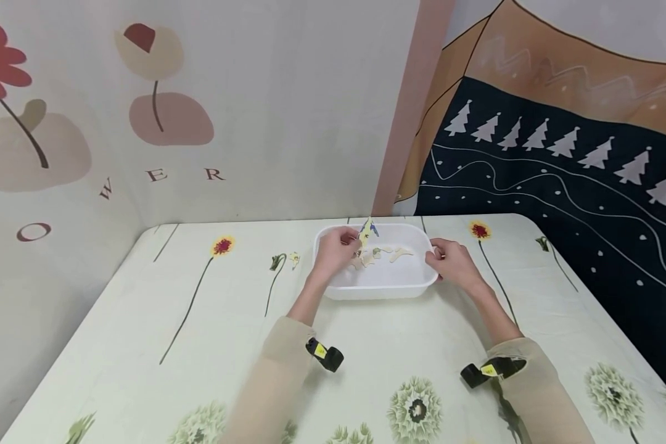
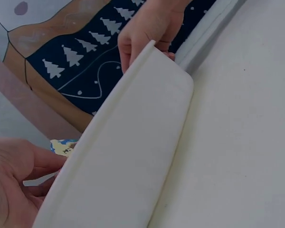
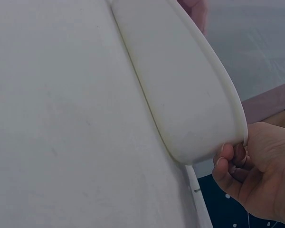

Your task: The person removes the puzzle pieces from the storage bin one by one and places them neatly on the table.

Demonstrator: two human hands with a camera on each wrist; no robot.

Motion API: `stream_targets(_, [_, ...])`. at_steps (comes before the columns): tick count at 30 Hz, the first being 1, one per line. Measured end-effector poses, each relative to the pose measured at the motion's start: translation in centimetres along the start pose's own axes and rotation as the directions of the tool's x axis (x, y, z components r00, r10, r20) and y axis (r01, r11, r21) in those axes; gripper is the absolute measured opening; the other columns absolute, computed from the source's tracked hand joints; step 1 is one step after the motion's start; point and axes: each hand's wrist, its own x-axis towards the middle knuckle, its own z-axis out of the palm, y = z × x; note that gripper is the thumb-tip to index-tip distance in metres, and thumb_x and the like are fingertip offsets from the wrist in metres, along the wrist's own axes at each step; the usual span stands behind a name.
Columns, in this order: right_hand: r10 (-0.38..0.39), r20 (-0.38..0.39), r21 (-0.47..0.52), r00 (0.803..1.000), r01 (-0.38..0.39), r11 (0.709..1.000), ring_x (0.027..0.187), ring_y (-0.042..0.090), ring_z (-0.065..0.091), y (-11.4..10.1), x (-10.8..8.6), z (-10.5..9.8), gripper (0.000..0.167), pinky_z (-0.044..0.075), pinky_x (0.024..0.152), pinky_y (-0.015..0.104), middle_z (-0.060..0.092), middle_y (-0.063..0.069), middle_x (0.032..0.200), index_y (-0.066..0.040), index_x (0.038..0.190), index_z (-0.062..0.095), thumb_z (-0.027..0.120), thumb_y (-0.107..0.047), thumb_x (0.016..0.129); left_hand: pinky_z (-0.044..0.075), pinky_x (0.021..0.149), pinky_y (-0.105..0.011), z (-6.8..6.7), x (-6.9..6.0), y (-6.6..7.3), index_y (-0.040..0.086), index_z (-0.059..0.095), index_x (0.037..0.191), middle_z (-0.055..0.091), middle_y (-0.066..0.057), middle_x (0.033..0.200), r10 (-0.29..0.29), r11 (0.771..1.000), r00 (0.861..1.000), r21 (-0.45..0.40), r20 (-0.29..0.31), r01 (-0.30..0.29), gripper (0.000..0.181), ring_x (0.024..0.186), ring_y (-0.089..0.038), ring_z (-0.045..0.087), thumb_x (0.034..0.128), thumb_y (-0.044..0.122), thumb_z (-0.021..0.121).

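While the left hand pinches a yellow-and-blue piece over the white tray, the right hand grips the tray's right end. Pale scraps lie inside, near the table's far edge.

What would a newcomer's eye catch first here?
Probably the white tray far back on the table: the left hand holds a yellow-and-blue piece above it while the right hand grips its right end. At right, pale trees on a dark panel also stand out.

Beige sleeves bear black wrist cameras (each with yellow label).
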Motion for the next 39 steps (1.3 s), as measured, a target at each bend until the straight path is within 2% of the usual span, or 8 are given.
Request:
stream_targets(9, [0.009,0.002,0.004,1.000,-0.009,1.000,0.057,0.017,0.056,0.0,-0.1,0.0,0.041,0.047,0.050,0.023,0.048,0.005,0.072,0.011,0.133,0.054,0.054,-0.007,0.096,0.057,0.070,-0.026,-2.0,-0.9,0.2,0.000,0.071,0.114,0.071,-0.015,0.095,0.025,0.987,0.997,-0.154,-0.072,-0.036,0.020,0.086,-0.036,0.071,0.0954,0.008,0.070])
stream_targets(13, [0.005,0.000,0.000,1.000,-0.005,1.000,0.056,0.016,0.056,0.0,-0.1,0.0,0.041,0.047,0.050,0.023,0.048,0.005,0.072,0.010,0.133,0.055,0.054,-0.008,0.096,0.058,0.069,-0.025,-3.1,-1.3,0.1,-0.001,0.072,0.111,0.072,-0.016,0.093,0.026,0.979,0.993,-0.200,-0.115,-0.049,0.019,0.082,-0.033,0.071,0.0947,0.008,0.071])
stream_targets(16, [-0.002,-0.004,-0.001,1.000,0.002,1.000,0.055,0.016,0.056,0.0,-0.1,-0.1,0.041,0.046,0.049,0.024,0.047,0.004,0.071,0.011,0.133,0.055,0.054,-0.008,0.096,0.058,0.068,-0.026,-3.9,-1.6,0.0,-0.002,0.072,0.109,0.072,-0.017,0.093,0.022,0.974,0.989,-0.220,-0.143,-0.053,0.018,0.076,-0.026,0.071,0.0950,0.009,0.071])
stream_targets(20, [-0.005,-0.008,-0.002,1.000,0.005,1.000,0.055,0.016,0.056,0.0,0.0,0.0,0.042,0.046,0.049,0.024,0.047,0.004,0.071,0.011,0.133,0.055,0.054,-0.009,0.096,0.058,0.068,-0.024,-4.9,-1.9,-0.3,-0.002,0.072,0.109,0.071,-0.017,0.094,0.013,0.975,0.985,-0.216,-0.170,-0.050,0.019,0.070,-0.013,0.068,0.0960,0.011,0.071])
stream_targets(23, [-0.002,-0.008,-0.005,1.000,0.002,1.000,0.055,0.017,0.056,0.0,0.0,0.0,0.042,0.046,0.049,0.023,0.047,0.005,0.071,0.011,0.133,0.054,0.055,-0.009,0.096,0.057,0.067,-0.023,-5.7,-2.0,-0.9,-0.003,0.071,0.109,0.071,-0.017,0.095,0.002,0.974,0.983,-0.221,-0.184,-0.043,0.020,0.069,-0.010,0.066,0.0961,0.012,0.070])
stream_targets(28, [0.002,-0.003,-0.003,1.000,-0.002,1.000,0.055,0.017,0.056,0.1,0.0,0.1,0.042,0.046,0.050,0.023,0.047,0.005,0.071,0.011,0.134,0.054,0.055,-0.008,0.097,0.057,0.067,-0.022,-6.9,-2.2,-2.0,-0.003,0.072,0.109,0.071,-0.018,0.095,-0.034,0.972,0.977,-0.236,-0.211,-0.017,0.020,0.068,-0.009,0.066,0.0961,0.012,0.071])
stream_targets(35, [-0.002,-0.001,-0.001,1.000,0.002,1.000,0.055,0.017,0.056,0.0,0.0,0.0,0.043,0.045,0.051,0.023,0.048,0.005,0.071,0.011,0.135,0.053,0.055,-0.009,0.097,0.057,0.068,-0.022,-8.6,-2.6,-3.8,-0.002,0.071,0.110,0.071,-0.018,0.095,-0.087,0.979,0.967,-0.201,-0.239,0.038,0.020,0.075,-0.020,0.071,0.0973,0.013,0.069])
stream_targets(39, [-0.001,-0.003,0.001,1.000,0.001,1.000,0.055,0.017,0.056,0.1,0.0,0.1,0.044,0.045,0.050,0.023,0.049,0.005,0.071,0.011,0.135,0.053,0.055,-0.009,0.097,0.058,0.073,-0.026,-9.4,-2.7,-4.7,-0.003,0.069,0.114,0.070,-0.019,0.100,-0.129,0.980,0.962,-0.177,-0.239,0.087,0.022,0.077,-0.018,0.070,0.0988,0.012,0.067])
